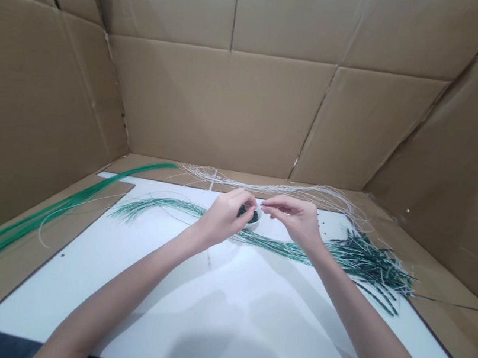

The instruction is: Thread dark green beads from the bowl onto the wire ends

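Our left grip (228, 212) and right grip (299, 215), pinched together
We can't tell what's held; white bowl (254, 225) below the left.

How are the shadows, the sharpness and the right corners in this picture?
In the head view, soft, overlapping shadows lie on the white board; same view, fine detail between the left hand and right hand is too blurred to identify; there too, the right corners darken.
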Action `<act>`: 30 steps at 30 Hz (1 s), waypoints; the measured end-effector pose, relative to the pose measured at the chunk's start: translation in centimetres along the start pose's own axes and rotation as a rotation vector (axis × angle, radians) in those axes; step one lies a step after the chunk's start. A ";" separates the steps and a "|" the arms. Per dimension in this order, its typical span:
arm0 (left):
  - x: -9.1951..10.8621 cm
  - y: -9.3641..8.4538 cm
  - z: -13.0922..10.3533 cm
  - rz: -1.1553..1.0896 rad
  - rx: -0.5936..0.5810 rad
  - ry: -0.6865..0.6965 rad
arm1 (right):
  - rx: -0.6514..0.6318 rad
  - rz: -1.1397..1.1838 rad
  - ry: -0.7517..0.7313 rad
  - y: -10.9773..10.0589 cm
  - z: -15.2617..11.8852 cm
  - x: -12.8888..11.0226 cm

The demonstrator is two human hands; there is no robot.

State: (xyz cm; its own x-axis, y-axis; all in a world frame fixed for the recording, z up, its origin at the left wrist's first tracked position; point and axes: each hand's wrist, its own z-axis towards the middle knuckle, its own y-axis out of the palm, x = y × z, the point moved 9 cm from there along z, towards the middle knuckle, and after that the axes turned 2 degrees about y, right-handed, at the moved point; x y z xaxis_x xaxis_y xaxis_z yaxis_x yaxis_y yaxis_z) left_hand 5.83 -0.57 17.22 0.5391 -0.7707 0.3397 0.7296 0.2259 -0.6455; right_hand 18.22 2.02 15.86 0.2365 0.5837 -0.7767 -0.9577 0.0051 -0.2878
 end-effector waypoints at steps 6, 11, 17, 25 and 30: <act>-0.8 0.2 -0.1 0.011 0.001 -0.073 | 0.027 -0.263 -0.184 0.2 -0.6 -2.2; -0.8 0.0 -0.1 0.005 0.016 -0.068 | 0.035 -0.268 -0.143 0.2 -0.6 -1.5; -0.5 -0.6 0.0 0.007 0.041 -0.057 | 0.005 -0.176 -0.032 0.1 -0.4 0.3; -0.3 -0.5 0.0 0.001 0.020 -0.032 | -0.046 -0.138 -0.034 0.6 -0.3 0.1; -0.2 -0.7 0.1 0.005 0.033 -0.028 | -0.059 -0.078 -0.023 0.7 -0.2 0.0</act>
State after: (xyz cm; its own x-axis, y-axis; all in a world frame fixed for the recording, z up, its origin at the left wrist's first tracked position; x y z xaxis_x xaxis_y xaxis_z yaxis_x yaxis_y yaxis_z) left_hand 5.27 -0.49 17.64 0.5541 -0.7525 0.3560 0.7401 0.2496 -0.6244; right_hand 17.59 1.84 15.49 0.3051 0.6022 -0.7378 -0.9251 0.0035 -0.3798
